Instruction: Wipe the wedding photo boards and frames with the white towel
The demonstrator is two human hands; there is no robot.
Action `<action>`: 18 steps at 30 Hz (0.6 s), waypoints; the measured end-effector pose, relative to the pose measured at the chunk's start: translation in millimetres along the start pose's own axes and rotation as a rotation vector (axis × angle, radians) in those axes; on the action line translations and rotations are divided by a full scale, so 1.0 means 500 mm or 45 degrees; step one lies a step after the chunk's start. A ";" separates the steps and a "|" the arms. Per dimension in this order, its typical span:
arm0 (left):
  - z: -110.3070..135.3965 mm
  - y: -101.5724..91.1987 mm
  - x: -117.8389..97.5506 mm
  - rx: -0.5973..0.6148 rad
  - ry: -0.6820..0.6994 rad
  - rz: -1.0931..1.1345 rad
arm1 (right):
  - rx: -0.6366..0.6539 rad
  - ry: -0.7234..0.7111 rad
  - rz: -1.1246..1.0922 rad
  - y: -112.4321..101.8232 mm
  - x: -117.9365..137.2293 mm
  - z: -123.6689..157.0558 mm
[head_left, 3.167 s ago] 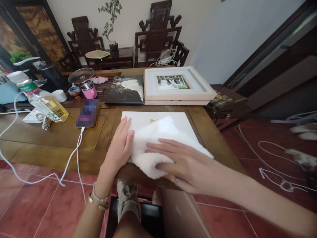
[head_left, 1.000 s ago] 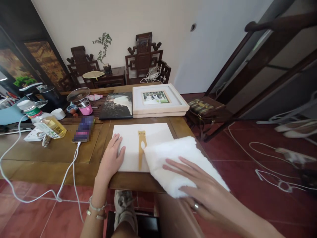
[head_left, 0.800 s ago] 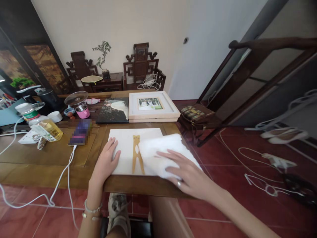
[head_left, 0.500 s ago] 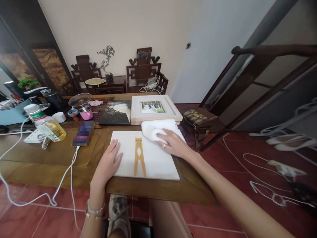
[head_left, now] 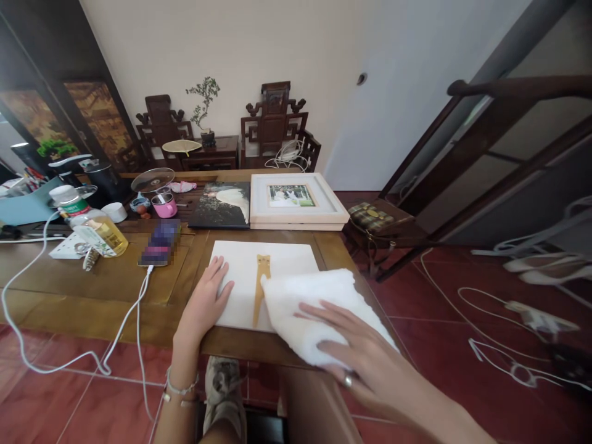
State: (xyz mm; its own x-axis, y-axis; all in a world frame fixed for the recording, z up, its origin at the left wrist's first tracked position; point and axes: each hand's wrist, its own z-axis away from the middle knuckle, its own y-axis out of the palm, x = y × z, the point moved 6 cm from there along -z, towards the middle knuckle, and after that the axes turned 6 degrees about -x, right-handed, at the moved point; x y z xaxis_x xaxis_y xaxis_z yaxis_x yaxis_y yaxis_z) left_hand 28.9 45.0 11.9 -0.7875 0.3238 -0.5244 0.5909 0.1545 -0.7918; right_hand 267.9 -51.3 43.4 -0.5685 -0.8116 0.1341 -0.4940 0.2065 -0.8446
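Note:
A white rectangular panel (head_left: pixel 291 254) lies flat near the table's front edge. On it is a gold, two-legged piece (head_left: pixel 263 271) with a few dots at its top, like the easel stand on a picture frame's back. My left hand (head_left: pixel 211 295) rests with fingers out on the panel's left edge. Under my right hand (head_left: pixel 345 339) is a white fluffy towel (head_left: pixel 319 288), pressed and gripped at the panel's near right corner. The towel hides that corner and one leg of the gold piece, and hangs over the table edge.
Behind the panel lie a light wooden picture frame (head_left: pixel 326 216) and a dark photo panel (head_left: pixel 203 213). To the left are a phone (head_left: pixel 160 243) on a white cable, a pink cup (head_left: pixel 165 206) and a bottle (head_left: pixel 108 231). A bag (head_left: pixel 370 219) sits to the right.
My right hand has drawn the towel from the panel's far right corner toward me to the near right corner. My left hand stays on the left edge. The view has shifted slightly.

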 end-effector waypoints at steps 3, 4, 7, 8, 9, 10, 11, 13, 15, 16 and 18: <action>0.001 0.000 0.000 0.018 0.004 0.001 | -0.061 0.051 0.088 0.009 -0.065 -0.034; 0.001 0.000 0.000 0.022 0.007 0.001 | -0.082 0.072 0.124 0.015 -0.094 -0.051; 0.002 0.001 0.002 0.026 0.008 0.008 | -0.120 0.119 0.168 0.040 -0.175 -0.103; 0.002 0.000 0.002 0.026 0.003 0.010 | -0.123 0.140 0.171 0.048 -0.195 -0.117; 0.002 0.000 0.002 0.025 -0.002 0.013 | -0.121 0.160 0.171 0.056 -0.210 -0.128; 0.002 0.000 0.003 0.023 -0.008 0.016 | -0.119 0.175 0.171 0.061 -0.217 -0.135; 0.001 0.000 0.003 0.020 -0.014 0.022 | -0.117 0.184 0.170 0.064 -0.217 -0.137; 0.001 0.000 0.004 0.010 -0.024 0.036 | -0.109 0.180 0.166 0.064 -0.194 -0.127; 0.001 0.000 0.005 0.000 -0.028 0.048 | -0.102 0.156 0.154 0.056 -0.150 -0.102; 0.001 0.001 0.006 -0.005 -0.028 0.050 | -0.101 0.135 0.141 0.050 -0.123 -0.086; 0.001 0.001 0.006 -0.012 -0.024 0.051 | -0.104 0.078 0.100 0.035 -0.068 -0.051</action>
State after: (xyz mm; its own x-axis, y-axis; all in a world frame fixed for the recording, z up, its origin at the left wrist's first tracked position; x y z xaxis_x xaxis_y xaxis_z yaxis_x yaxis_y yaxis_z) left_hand 26.7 45.6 9.5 -0.7660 0.3126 -0.5617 0.6237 0.1503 -0.7670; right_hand 261.7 -5.9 37.2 -0.6453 -0.7570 0.1027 -0.4971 0.3139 -0.8089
